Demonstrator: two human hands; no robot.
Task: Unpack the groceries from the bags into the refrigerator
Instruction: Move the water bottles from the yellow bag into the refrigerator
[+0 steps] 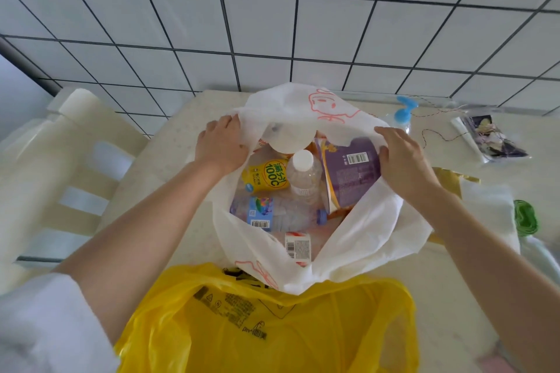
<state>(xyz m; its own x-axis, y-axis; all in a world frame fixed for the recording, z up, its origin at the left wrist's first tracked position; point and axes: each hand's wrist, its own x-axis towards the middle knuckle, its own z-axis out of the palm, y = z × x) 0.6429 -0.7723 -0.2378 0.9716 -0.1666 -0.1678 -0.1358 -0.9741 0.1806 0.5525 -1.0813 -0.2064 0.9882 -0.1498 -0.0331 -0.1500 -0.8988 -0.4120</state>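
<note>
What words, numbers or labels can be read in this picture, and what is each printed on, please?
"100C", under large Chinese characters: yellow bottle in the white bag.
Unreadable, too small or blurred:
purple packet, fine print and barcode.
blue-labelled water bottle, barcode.
small carton, barcode and print.
yellow bag, symbols and print.

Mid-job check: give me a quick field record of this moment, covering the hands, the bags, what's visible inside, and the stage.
left hand: grips the white bag's left rim
right hand: grips its right rim
white bag: on the table, held open
inside: yellow bottle, clear bottle with white cap, blue-label bottle lying flat, purple pack, small barcoded pack
yellow bag: nearest the camera, touching the white bag
stage: bag opened, no item in hand yet
fridge: not in view
</note>
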